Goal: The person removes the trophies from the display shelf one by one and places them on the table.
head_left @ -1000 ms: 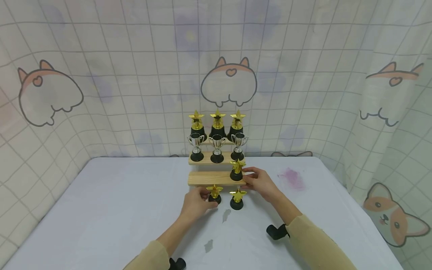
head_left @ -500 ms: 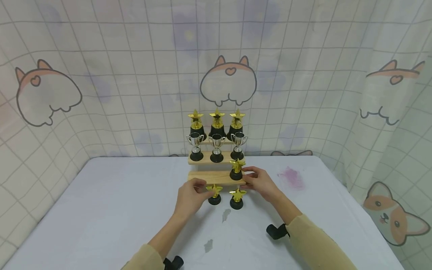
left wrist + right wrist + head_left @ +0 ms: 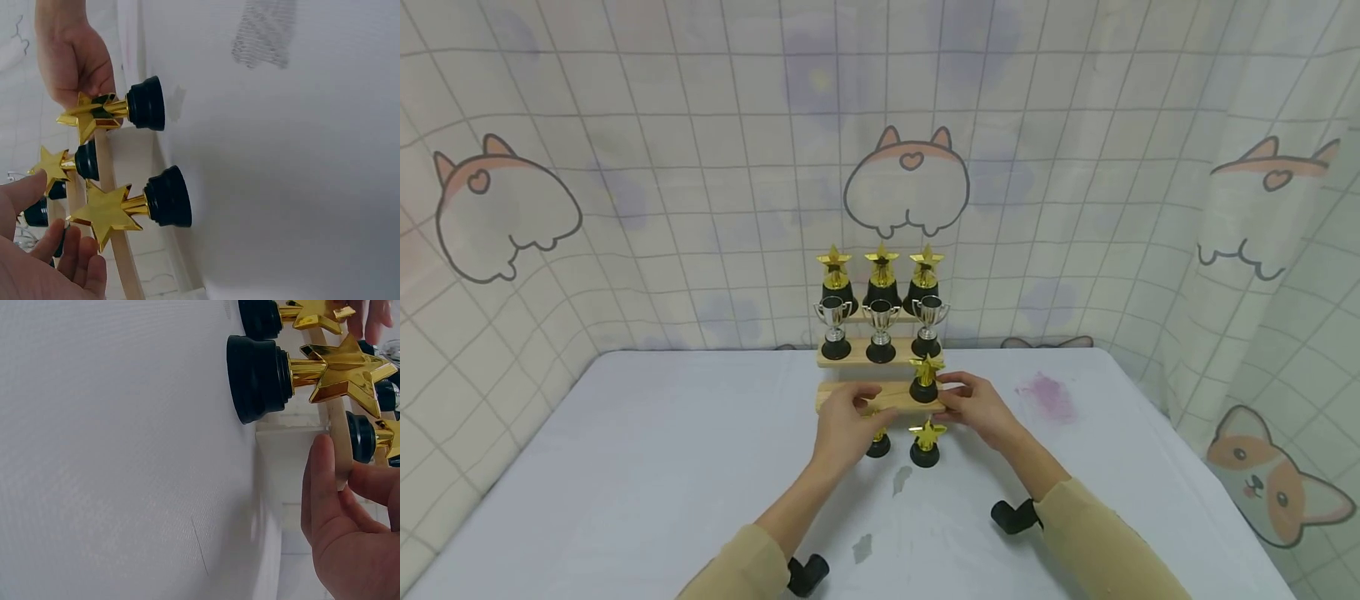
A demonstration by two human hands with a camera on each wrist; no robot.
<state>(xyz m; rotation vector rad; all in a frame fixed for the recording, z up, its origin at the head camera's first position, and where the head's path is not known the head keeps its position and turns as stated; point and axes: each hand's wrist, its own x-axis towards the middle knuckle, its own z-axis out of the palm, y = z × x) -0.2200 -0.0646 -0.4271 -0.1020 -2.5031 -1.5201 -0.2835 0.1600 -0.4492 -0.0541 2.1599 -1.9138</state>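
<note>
A tiered wooden display shelf (image 3: 892, 395) stands on the white table. My right hand (image 3: 981, 408) grips the right end of its lowest board, thumb on one face and fingers on the other. Close to that thumb, a gold star trophy (image 3: 924, 385) stands on the board. On the table in front are two more star trophies, a right one (image 3: 926, 443) and a left one (image 3: 153, 203). My left hand (image 3: 844, 425) hovers over the left one, partly covering it in the head view. In the left wrist view, its thumb and fingers are apart, near the star's tip.
Silver cup trophies (image 3: 881, 327) line the middle board, and taller gold star trophies (image 3: 882, 283) fill the top one. A patterned curtain (image 3: 700, 208) hangs behind the table (image 3: 662, 467). Black devices (image 3: 1017, 517) are strapped at both wrists.
My left hand came away from the left front trophy's base, drew up and left, then moved right over its star. That trophy stayed standing on the table. My right hand stayed put.
</note>
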